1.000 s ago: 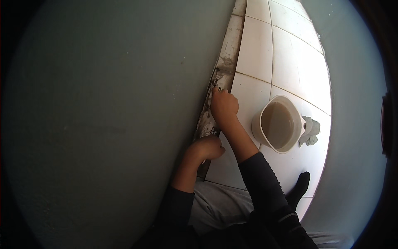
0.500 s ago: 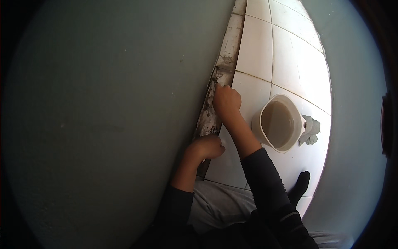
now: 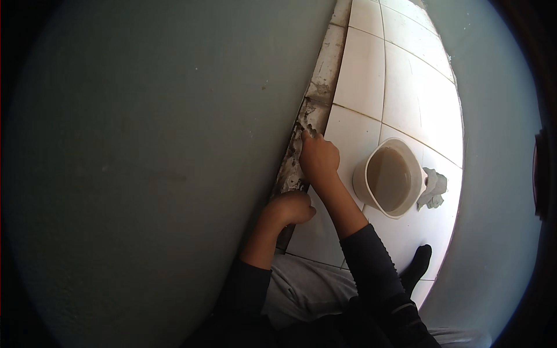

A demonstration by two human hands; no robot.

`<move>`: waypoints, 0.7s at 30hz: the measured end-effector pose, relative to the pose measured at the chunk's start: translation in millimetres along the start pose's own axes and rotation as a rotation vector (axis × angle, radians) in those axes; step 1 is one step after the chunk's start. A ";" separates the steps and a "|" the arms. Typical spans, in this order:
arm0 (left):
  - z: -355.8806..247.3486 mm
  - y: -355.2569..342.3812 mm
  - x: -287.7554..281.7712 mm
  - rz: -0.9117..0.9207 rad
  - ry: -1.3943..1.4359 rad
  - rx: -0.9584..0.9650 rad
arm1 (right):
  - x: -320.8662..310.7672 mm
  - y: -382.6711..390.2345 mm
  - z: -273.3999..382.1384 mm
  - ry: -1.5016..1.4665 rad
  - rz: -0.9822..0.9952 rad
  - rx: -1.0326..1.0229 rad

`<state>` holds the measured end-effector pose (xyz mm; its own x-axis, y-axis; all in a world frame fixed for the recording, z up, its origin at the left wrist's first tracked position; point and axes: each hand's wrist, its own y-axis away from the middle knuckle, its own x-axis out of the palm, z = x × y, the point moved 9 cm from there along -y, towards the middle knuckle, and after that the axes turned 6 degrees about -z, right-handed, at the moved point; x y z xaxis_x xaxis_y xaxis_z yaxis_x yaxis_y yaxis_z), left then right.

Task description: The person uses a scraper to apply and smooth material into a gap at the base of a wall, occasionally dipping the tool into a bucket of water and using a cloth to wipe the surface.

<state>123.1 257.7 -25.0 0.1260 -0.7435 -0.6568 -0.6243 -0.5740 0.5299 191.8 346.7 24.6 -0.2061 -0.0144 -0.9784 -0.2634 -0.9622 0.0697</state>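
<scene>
My right hand is closed and pressed to a dirt-smeared skirting strip along the foot of the wall. A small greyish bit shows past its knuckles, too little to name. Nearer to me, my left hand is curled closed against the lower end of the strip; its fingers face away, and whatever they hold is hidden. To the right of my right hand, a white plastic tub holds murky brownish water. A crumpled grey cloth lies at the tub's right side.
A grey-green wall rises close on my left, with another bluish wall on the right. White floor tiles run between them. My foot in a black sock rests on the tiles below the tub.
My right hand has slid a little toward me along the strip, and the greyish bit at its knuckles now shows more. My left hand stays nearly in place. The view has shifted slightly.
</scene>
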 end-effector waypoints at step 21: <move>-2.8 0.8 1.0 0.051 -0.006 -0.007 | 1.8 -17.4 0.5 0.046 -0.024 -0.044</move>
<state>124.8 255.5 -23.7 0.0895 -0.7697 -0.6321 -0.6243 -0.5379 0.5665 195.6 363.5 21.8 -0.1561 -0.0024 -0.9877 -0.2263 -0.9733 0.0381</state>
